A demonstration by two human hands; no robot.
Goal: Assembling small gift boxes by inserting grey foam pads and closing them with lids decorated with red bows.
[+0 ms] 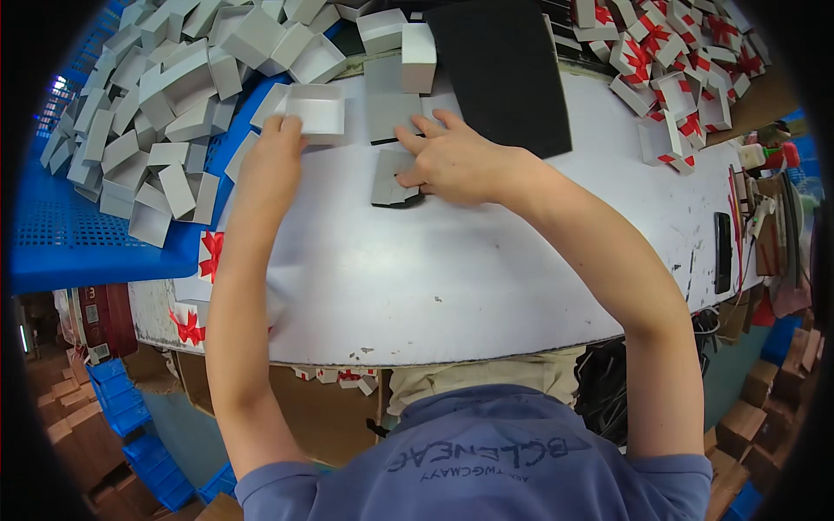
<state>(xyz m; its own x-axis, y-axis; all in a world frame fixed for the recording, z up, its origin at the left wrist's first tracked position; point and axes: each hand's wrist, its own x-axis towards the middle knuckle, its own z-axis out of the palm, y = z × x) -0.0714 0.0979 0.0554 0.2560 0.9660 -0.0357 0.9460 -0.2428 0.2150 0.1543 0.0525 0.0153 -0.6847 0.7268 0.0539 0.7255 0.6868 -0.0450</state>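
Observation:
My left hand (274, 163) pinches the near left part of a shallow open white box (316, 111), its fingers closed at the wall. The box's hollow faces up. My right hand (460, 161) has its fingers spread over grey pads with black undersides. Its fingertips touch the near right part of a larger grey pad stack (389, 108), and its thumb rests on a smaller grey pad (388, 178) nearer me. A white box (419, 59) stands on the far part of the stack. Beyond my right hand lies a large black sheet (504, 78).
A blue crate (104, 252) at left overflows with white box parts (178, 82). White boxes with red ribbons (669, 87) are heaped at far right. Two ribboned boxes (211, 254) sit beside my left forearm. A dark phone (723, 252) lies at the table's right edge.

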